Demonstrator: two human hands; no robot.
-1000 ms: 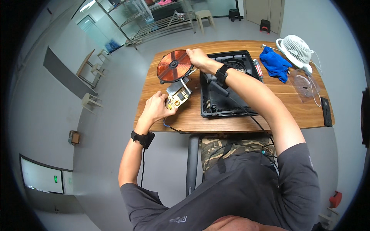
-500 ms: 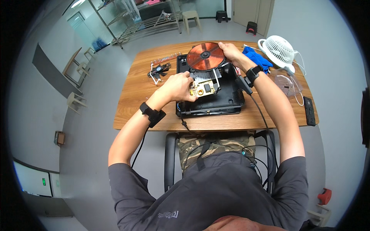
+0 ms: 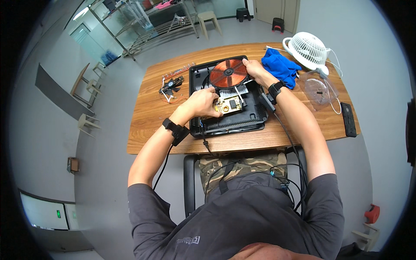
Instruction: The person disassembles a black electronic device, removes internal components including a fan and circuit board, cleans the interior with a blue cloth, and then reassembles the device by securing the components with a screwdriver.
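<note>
Our left hand (image 3: pixel 203 102) pinches circuit board (image 3: pixel 229 105), right hand (image 3: pixel 256 70) grips copper coil (image 3: pixel 228 73), both over black housing (image 3: pixel 225 123) on tabletop (image 3: pixel 149 125). Risk: tugging apart strains the joining wires.

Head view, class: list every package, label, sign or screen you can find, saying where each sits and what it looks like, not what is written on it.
Wall panel: lower left, by the floor; pale rectangle with a small green lit mark.
Printed mark: on the person's dark grey shirt back; small and pale.
Dark slab: table's right edge; flat black rectangle, possibly a screen, unlit.
</note>
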